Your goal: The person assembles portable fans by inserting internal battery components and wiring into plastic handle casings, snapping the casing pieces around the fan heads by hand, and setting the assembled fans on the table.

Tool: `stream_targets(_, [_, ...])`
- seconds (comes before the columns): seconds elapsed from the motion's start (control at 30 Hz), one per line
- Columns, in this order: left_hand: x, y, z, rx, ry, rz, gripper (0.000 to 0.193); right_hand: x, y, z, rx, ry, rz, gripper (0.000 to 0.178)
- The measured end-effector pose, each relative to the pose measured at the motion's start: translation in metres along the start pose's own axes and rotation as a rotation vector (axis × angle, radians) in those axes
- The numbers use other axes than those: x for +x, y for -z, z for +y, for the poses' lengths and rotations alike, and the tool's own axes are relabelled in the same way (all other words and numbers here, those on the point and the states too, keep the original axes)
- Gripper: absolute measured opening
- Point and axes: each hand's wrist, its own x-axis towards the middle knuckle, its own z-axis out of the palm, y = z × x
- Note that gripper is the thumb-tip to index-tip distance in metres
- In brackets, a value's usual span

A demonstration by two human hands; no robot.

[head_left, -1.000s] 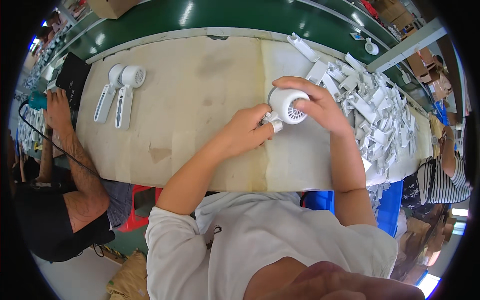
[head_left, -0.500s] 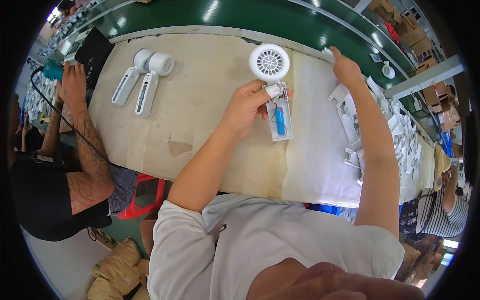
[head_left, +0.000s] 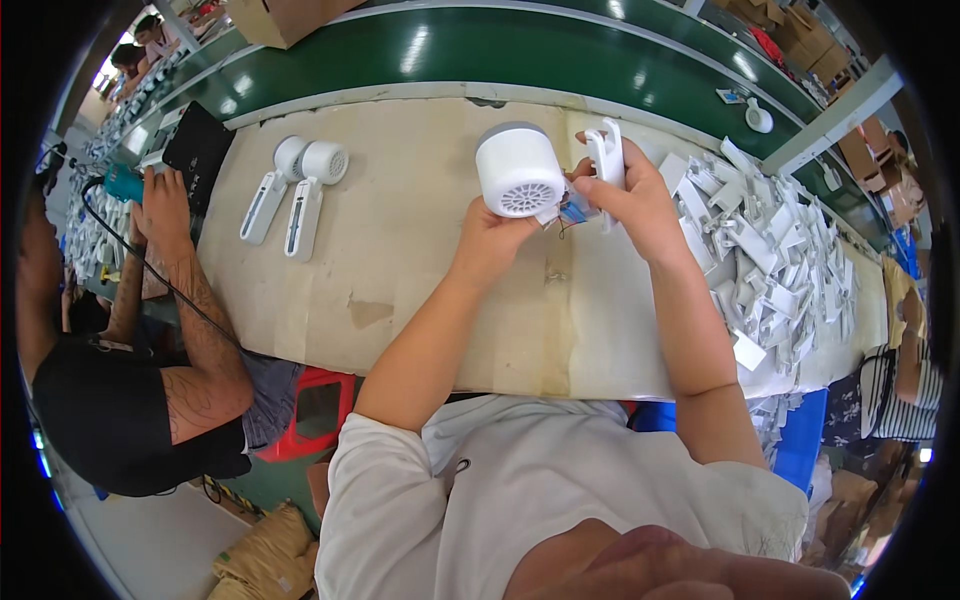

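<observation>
A white handheld fan [head_left: 519,165] is tilted in my left hand [head_left: 490,240], which is closed around its lower part. Its round head with a vented grille hides much of the handle. Wires and a bit of the blue battery [head_left: 574,211] show at the handle's exposed inside. Beside it, my right hand [head_left: 640,205] grips a long white plastic handle cover [head_left: 606,165], held upright close to the fan's handle. Whether the cover touches the handle, I cannot tell.
Two white handheld fans [head_left: 311,190] lie at the table's left. Loose white plastic parts [head_left: 770,260] are heaped on the right. A co-worker [head_left: 140,400] at the left holds a teal power tool [head_left: 124,183] with a black cable. A green conveyor [head_left: 480,45] runs along the far edge.
My right hand has come back from the far right edge with a white cover, up to the fan. My left hand has tipped the fan, turning its head and handle.
</observation>
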Motion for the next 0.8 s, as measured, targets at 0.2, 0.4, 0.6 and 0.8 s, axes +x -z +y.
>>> stream_targets(0.2, [-0.002,-0.005,0.002,0.038,-0.032,-0.054,0.022,-0.007,0.005,0.001,-0.006,0.017,-0.017,0.048])
stream_targets(0.4, [-0.004,0.005,0.002,0.385,0.003,-0.073,0.022,-0.006,-0.006,0.006,-0.207,0.124,0.023,0.051])
stream_targets(0.6, [0.009,-0.003,0.006,-0.331,0.008,0.129,0.025,-0.013,-0.005,-0.009,-0.463,0.234,0.105,0.058])
stream_targets(0.8, [0.005,-0.006,0.001,-0.425,-0.023,0.185,0.028,-0.03,-0.032,-0.005,-0.957,0.477,0.041,0.071])
